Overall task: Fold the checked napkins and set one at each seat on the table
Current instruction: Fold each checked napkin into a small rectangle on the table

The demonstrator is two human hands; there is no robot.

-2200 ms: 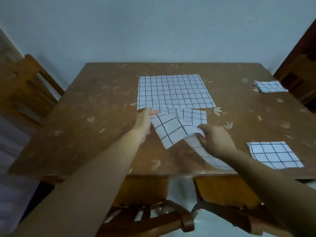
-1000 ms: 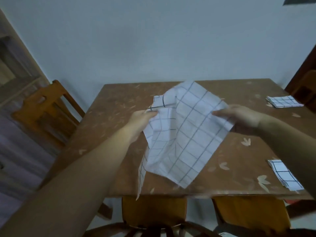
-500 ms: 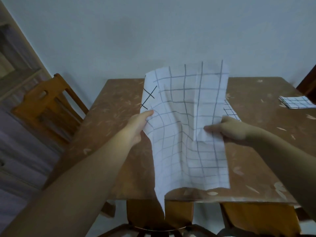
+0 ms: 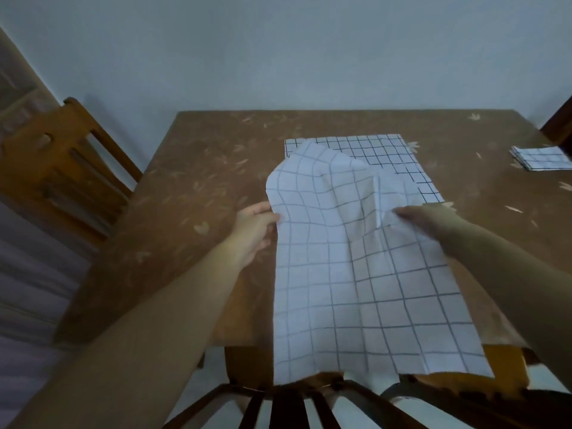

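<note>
- The chair (image 4: 62, 156) at the left edge of the surface (image 4: 201, 181) has no napkin in front of it, so I judge that seat is not yet served.
- My left hand (image 4: 253, 230) pinches the left edge of the open napkin (image 4: 356, 274), thumb on top and fingers under the cloth.
- That napkin is unfolded and wrinkled. It hangs from my two hands over the near edge, with its lower hem in front of the near chair (image 4: 294, 404). No fold is made in it yet.
- Beyond it, a second napkin (image 4: 387, 150) lies spread flat toward the far edge, also waiting to be folded.
- My right hand (image 4: 433, 221) pinches the right side of the held cloth. Its fingers are partly hidden in the folds.
- One folded napkin (image 4: 538, 157) sits at the right edge, so that seat looks done.
- My arm and the cloth hide the near right corner.
</note>
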